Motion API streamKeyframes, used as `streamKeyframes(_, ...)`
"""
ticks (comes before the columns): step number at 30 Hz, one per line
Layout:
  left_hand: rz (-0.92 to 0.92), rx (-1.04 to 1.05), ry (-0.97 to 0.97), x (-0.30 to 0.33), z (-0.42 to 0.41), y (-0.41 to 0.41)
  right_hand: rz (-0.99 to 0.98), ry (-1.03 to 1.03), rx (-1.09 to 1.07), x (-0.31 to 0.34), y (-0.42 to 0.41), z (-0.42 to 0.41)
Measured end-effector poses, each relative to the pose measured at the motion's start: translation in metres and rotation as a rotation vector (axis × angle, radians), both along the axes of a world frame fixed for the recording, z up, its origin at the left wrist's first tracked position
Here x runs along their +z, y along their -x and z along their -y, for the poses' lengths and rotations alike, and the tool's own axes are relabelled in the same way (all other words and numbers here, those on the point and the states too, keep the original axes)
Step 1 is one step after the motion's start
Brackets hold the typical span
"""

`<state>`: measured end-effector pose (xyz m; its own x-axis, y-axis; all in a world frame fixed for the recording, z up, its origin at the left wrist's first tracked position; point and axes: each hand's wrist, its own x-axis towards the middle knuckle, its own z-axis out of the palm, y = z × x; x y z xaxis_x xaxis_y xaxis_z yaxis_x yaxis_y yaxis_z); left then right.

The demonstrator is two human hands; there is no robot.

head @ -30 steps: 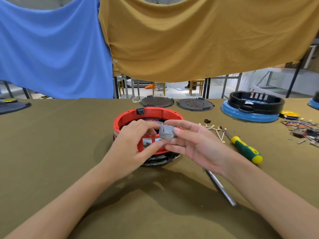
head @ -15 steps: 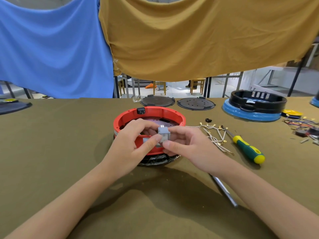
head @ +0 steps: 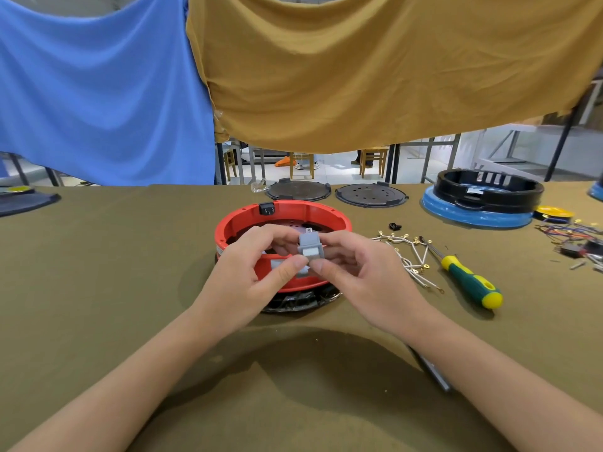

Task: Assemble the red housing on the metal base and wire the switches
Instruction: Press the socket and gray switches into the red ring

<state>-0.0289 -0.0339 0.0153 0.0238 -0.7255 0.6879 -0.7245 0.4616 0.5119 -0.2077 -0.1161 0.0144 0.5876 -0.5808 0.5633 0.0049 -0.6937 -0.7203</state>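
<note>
Left hand (head: 248,278): pinches the grey switch (head: 310,246) from 9 o'clock, thumb under it.
Right hand (head: 362,272): pinches the same switch from 3 o'clock.
Red housing (head: 241,220): sits on the metal base (head: 293,303), directly behind both hands, which cover its near wall.
Around: wires (head: 411,256) and a screwdriver (head: 470,282) at 3 o'clock on the surface (head: 98,272); two dark discs (head: 370,194) at 12 o'clock.
Hidden: a metal rod (head: 434,373) runs under the right forearm, partly covered.

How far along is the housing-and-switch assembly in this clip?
Done: round red plastic housing sits on the metal base. In hand: left hand and right hand pinch a small grey switch. Left: the white terminal wires lie loose, unconnected.
</note>
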Motion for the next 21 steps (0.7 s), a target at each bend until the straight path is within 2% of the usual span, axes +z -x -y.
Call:
streamKeyframes(4,0.008,-0.022,0.022,0.0002,-0.0008,0.0005,0.000,0.034,-0.008,0.0025,0.0014,0.0002)
streamKeyframes(10,0.063,0.005,0.106,-0.0008,-0.0022,-0.0003,-0.027,0.239,-0.082,0.0033,0.0015,-0.0017)
streamKeyframes(15,0.123,0.065,0.166,-0.0029,-0.0008,-0.0026,-0.031,0.220,-0.076,0.0016,0.0001,-0.0022)
streamKeyframes(21,0.076,0.058,0.134,-0.0010,-0.0006,-0.0026,-0.001,0.182,-0.065,0.0026,0.0002,-0.0014)
